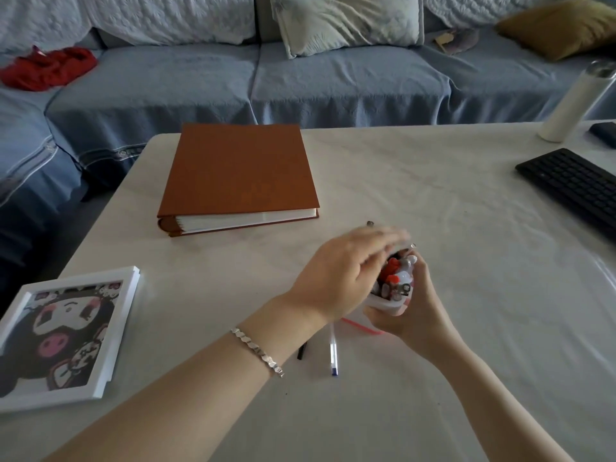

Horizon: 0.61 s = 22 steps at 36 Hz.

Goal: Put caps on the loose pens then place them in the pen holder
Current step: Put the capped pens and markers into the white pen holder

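Observation:
A white pen holder (393,306) stuffed with several pens, red and white caps showing, stands near the table's middle front. My right hand (418,305) wraps around its right side and grips it. My left hand (346,271) hovers over the pens with fingers spread and blurred, touching their tops. On the table below the holder lie a white pen with a blue tip (333,353) and a short black pen or cap (302,351), partly hidden by my left wrist. A red-edged thing (361,325) peeks out under the holder.
A brown album (240,171) lies at the back left of the white table (433,195). A framed cartoon picture (63,335) sits at the front left. A black keyboard (573,188) and a white bottle (573,101) stand at the right. A blue sofa lies behind.

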Tool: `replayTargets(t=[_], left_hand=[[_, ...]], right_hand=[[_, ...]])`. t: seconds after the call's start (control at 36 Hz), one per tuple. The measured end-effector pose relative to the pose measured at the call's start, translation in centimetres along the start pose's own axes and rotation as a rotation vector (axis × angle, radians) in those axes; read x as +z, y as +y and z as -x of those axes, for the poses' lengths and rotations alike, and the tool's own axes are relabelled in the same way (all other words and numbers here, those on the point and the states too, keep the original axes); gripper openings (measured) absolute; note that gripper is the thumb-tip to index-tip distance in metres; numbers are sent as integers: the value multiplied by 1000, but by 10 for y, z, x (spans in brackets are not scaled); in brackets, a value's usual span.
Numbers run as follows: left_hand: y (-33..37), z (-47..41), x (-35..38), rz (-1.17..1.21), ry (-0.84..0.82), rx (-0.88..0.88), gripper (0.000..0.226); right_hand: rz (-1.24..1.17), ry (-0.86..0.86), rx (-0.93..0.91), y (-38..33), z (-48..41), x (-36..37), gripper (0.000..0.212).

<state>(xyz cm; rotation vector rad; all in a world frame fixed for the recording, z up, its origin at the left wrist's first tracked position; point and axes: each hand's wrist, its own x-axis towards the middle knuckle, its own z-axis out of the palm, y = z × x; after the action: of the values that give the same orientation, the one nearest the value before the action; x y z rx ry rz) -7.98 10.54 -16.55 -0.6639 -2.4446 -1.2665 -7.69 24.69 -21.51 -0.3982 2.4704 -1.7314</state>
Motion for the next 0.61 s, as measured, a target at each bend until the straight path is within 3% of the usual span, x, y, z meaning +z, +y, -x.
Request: replayTargets(t=[0.11, 0.19, 0.25, 0.31, 0.36, 0.44, 0.5, 0.61], left_hand=[[-18, 9, 10, -219, -130, -2, 44], [-18, 13, 5, -122, -97, -38, 48], [-20, 20, 0, -5, 34, -90, 46], [-27, 30, -4, 11, 270, -194, 38], [-34, 41, -4, -27, 363, -456, 41], [-40, 55, 7, -178, 63, -891, 66], [-42, 62, 16, -284, -123, -953, 67], [-41, 64, 29, -405, -241, -946, 43]], right_hand=[[-27, -43, 8, -4, 0, 4, 57], [26, -54, -22, -3, 0, 2, 61], [-37, -19, 8, 3, 2, -1, 73], [-36, -7, 41, 9, 4, -3, 78], [-51, -20, 56, 8, 5, -3, 78], [-91, -33, 66, 4, 5, -3, 76], [-97, -43, 64, 4, 6, -2, 76], [-72, -17, 74, 10, 4, -2, 80]])
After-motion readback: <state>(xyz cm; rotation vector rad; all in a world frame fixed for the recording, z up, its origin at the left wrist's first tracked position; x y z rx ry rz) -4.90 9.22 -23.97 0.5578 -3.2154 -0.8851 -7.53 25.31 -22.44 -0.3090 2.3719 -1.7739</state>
